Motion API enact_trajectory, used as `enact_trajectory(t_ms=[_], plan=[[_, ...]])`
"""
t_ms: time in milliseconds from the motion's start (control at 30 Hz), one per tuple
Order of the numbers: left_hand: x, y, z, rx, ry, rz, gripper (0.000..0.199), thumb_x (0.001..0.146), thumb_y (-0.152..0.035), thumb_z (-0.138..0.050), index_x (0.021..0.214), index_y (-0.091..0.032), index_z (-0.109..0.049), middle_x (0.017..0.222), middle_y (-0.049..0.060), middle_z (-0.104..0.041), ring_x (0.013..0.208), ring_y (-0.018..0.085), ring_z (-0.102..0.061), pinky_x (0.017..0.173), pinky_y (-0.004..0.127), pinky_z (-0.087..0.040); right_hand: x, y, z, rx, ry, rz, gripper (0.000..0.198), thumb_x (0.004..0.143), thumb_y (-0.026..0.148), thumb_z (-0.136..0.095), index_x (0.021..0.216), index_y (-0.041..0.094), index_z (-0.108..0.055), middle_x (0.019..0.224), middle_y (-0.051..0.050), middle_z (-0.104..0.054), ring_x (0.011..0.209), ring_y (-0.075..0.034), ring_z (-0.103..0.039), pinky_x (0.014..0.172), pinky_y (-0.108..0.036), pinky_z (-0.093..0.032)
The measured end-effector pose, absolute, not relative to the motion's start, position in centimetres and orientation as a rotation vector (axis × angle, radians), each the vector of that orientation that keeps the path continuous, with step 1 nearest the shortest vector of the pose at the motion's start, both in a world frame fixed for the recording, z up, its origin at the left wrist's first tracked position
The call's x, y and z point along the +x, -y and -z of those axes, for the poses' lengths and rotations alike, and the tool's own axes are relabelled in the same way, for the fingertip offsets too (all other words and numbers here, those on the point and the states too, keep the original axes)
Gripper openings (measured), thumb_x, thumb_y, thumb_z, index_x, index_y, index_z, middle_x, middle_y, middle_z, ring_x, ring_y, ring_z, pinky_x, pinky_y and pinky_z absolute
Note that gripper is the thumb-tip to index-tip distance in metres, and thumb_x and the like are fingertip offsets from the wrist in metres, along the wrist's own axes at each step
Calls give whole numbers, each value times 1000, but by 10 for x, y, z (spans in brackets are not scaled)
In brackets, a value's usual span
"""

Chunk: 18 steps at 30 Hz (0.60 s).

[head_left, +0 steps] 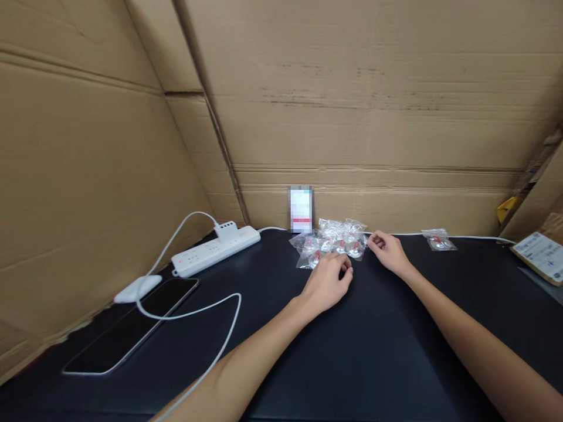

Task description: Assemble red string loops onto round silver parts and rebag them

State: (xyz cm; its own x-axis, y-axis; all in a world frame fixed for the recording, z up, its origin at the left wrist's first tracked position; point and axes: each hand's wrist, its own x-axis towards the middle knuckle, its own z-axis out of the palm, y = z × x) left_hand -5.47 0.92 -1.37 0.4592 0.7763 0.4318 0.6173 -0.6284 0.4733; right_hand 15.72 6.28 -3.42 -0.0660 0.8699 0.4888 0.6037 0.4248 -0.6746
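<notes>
Several clear plastic bags [336, 237] lie in an overlapping pile on the black table, each with a shiny round silvery piece and red marking where I can make it out. My left hand [328, 281] is at the front of the pile, its fingers curled in and their tips partly hidden. Just right of the pile, my right hand [389, 252] has its thumb and fingers drawn together beside a bag's edge. Whether it pinches the clear film cannot be made out. One similar bag [438, 240] lies apart, farther right.
Behind the pile a phone [301, 209] leans on the cardboard wall [373, 135]. At left are a white power strip [215, 252] with a charger, a large dark tablet or phone [132, 328] and a looping white cable [233, 325]. A labelled packet [541, 255] sits far right.
</notes>
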Motion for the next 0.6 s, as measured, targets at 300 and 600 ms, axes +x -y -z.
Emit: enact_trajectory(t_ms=[300,600], plan=[[-53,-6,13,2315,-1228,-1045,26,85,-28,-54,108,-18,-59,97,8,-62,92,23,-58,85,39,-45,148,5,17,-1095,1529,-562,25,87,31,-53,67,19,-57,67,0,-57,59,-13,-54,58,-25,-45],[-44,2,-3,1463,-696,-871,40,77,-43,-70,103,-14,-60,90,10,-68,82,19,-64,72,34,-52,126,19,-9,-751,1189,-1005,25,86,36,-58,69,18,-60,77,-3,-61,68,-15,-59,56,-26,-50]])
